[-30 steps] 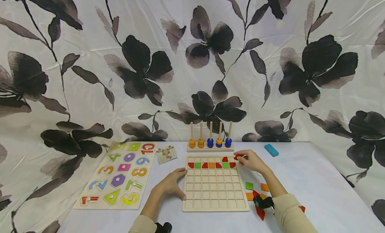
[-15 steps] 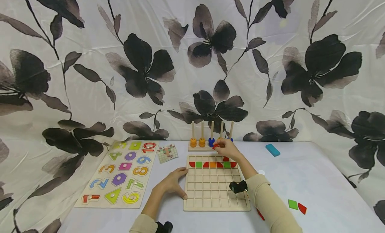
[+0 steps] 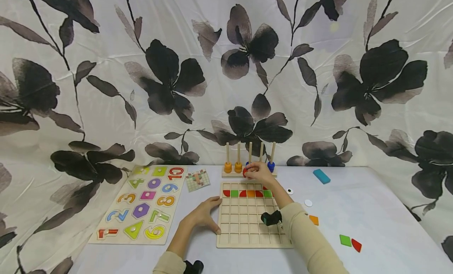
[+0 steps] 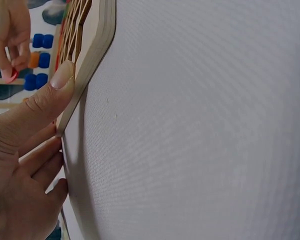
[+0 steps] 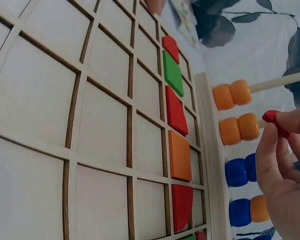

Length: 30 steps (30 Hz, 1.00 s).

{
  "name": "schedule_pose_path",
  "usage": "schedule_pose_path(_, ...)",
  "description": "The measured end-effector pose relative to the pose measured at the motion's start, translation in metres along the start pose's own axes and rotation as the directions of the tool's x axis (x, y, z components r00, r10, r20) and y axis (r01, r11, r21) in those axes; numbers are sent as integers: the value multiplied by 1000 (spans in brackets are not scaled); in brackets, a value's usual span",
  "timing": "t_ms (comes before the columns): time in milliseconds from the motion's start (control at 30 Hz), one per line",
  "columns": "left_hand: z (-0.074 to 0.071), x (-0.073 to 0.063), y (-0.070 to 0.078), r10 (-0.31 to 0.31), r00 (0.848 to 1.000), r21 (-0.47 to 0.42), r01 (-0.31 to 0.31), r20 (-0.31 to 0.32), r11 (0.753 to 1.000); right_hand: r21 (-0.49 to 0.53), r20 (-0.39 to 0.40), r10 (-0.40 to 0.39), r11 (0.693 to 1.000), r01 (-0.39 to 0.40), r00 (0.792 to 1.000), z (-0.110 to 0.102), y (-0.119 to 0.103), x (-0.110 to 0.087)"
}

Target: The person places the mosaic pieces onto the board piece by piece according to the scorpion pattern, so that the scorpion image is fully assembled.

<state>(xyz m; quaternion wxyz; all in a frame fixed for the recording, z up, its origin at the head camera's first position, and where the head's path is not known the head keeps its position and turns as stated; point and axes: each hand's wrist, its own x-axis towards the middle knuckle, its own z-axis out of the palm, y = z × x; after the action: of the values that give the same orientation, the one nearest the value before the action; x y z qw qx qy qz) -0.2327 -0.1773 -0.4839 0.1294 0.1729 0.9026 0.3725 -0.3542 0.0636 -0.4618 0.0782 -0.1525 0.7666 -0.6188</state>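
My left hand (image 3: 203, 216) rests against the left side of a wooden grid board (image 3: 244, 223), thumb and fingers spread along its edge. In the left wrist view the thumb (image 4: 47, 100) touches the board's rim. My right hand (image 3: 262, 173) pinches a small red tile (image 5: 271, 118) between thumb and fingers, above the board's far edge and in front of a peg stand with beads (image 3: 238, 168). A row of red, green and orange tiles, such as an orange tile (image 5: 180, 156), sits in the second row of cells. The right forearm covers the board's right side.
To the left lies a number and shape puzzle board (image 3: 141, 205), with a small patterned card (image 3: 197, 180) beside it. On the right are a blue block (image 3: 321, 176), an orange tile (image 3: 313, 219), a green tile (image 3: 345, 240), a red tile (image 3: 356, 245) and a white disc (image 3: 308, 203).
My right hand has carried the red tile leftward, from the board's far right corner to its far edge before the peg stand. My left hand has stayed at the board's edge.
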Motion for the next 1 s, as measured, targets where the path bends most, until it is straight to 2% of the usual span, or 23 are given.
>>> schedule_pose_path(200,0,0,0,0,1000,-6,0,2,1000,-81,43,-15,997,18,999,3,2,-2)
schedule_pose_path(333,0,-1,0,-1,1000,-4,1,0,1000,-93,8,12,996,-11,1000,5,-2,-6)
schedule_pose_path(567,1,0,0,-10,1000,-2,10,-1,1000,-52,-139,85,994,-93,987,12,6,-4)
schedule_pose_path(633,1,0,0,-7,1000,-1,7,-2,1000,-24,-144,67,997,-71,987,15,7,-4)
schedule_pose_path(733,1,-1,0,-7,1000,0,7,-1,1000,-39,-125,40,998,-45,991,18,7,-4)
schedule_pose_path(833,1,-1,0,-7,1000,1,7,1,1000,-127,-91,16,992,-28,996,22,5,-4)
schedule_pose_path(1000,1,-1,0,-2,1000,4,2,-1,1000,-312,-82,-22,950,-5,996,32,6,-4)
